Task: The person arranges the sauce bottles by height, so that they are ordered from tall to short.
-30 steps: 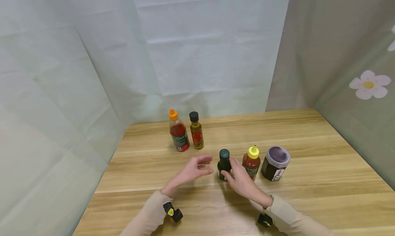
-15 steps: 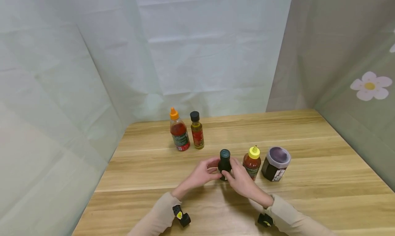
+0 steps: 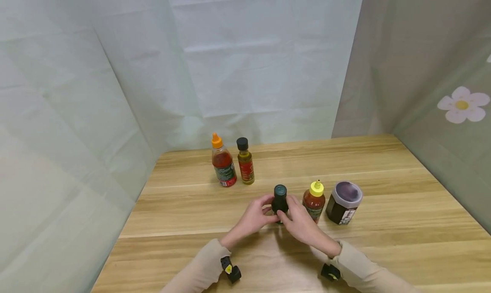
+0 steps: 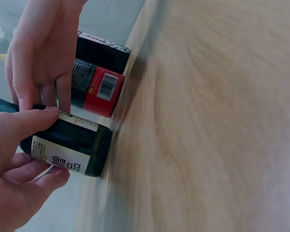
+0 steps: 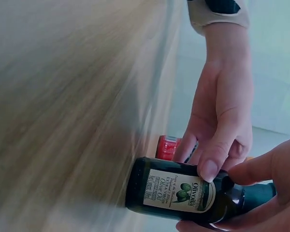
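My left hand [image 3: 255,216], earlier apart, now grips dark bottle [image 3: 280,202] from eight o'clock; right hand [image 3: 302,223] still holds, four o'clock.

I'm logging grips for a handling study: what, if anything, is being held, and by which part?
The dark olive oil bottle; the left hand and right hand grip it around its body and shoulder, below the cap.

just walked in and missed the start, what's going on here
A person's left hand and right hand grip a dark green olive oil bottle, upright and apparently standing on the wooden table. A yellow-capped sauce bottle and a dark jar stand to its right. An orange-capped bottle and a black-capped bottle stand farther back, to the left.
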The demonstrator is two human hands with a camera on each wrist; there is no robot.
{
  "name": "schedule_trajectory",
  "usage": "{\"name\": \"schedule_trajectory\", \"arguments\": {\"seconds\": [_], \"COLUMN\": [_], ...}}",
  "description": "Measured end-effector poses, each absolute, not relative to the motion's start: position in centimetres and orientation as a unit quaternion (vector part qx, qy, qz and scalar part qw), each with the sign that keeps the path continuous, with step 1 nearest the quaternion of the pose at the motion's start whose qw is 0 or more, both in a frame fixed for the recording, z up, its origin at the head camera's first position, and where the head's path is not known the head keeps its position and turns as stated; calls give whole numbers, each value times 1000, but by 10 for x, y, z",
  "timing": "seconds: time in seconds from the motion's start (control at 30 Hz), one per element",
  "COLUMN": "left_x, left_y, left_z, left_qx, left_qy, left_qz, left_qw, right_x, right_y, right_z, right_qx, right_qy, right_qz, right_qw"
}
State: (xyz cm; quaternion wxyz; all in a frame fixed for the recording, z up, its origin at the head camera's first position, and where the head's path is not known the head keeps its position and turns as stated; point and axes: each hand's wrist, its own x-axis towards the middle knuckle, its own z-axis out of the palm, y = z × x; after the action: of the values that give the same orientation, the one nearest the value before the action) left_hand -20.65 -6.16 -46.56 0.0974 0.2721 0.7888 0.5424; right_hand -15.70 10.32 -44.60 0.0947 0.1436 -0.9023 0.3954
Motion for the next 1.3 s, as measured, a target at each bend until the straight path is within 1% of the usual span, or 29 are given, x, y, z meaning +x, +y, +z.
{"name": "schedule_trajectory", "arguments": {"seconds": [0.2,0.37,0.53,0.63,0.83,1.0,1.07,1.17,1.3], "left_x": [-207,-208,-208,-208,-207,-206,-206,-207,-208], "left_y": [-61,-60,-59,-60,-59,-59,-59,-59,-59], "left_z": [-465,-465,-465,-466,-466,-466,-466,-466,-466], "left_qx": [264,270,264,262,261,254,252,250,251], "left_qy": [800,795,795,798,797,796,797,797,795], "left_qz": [530,534,538,534,535,538,538,538,540], "left_qw": [99,95,94,93,98,110,112,115,116], "right_x": [-151,-143,-137,-136,-141,-148,-150,-153,-153], "right_y": [105,110,115,120,132,142,145,150,157], "right_z": [-444,-437,-425,-418,-411,-407,-406,-404,-404], "right_qx": [159,156,181,202,237,262,256,233,189], "right_qy": [-910,-914,-894,-868,-796,-740,-734,-742,-774], "right_qz": [359,332,330,345,394,419,421,420,411], "right_qw": [130,173,243,294,394,456,468,468,442]}}
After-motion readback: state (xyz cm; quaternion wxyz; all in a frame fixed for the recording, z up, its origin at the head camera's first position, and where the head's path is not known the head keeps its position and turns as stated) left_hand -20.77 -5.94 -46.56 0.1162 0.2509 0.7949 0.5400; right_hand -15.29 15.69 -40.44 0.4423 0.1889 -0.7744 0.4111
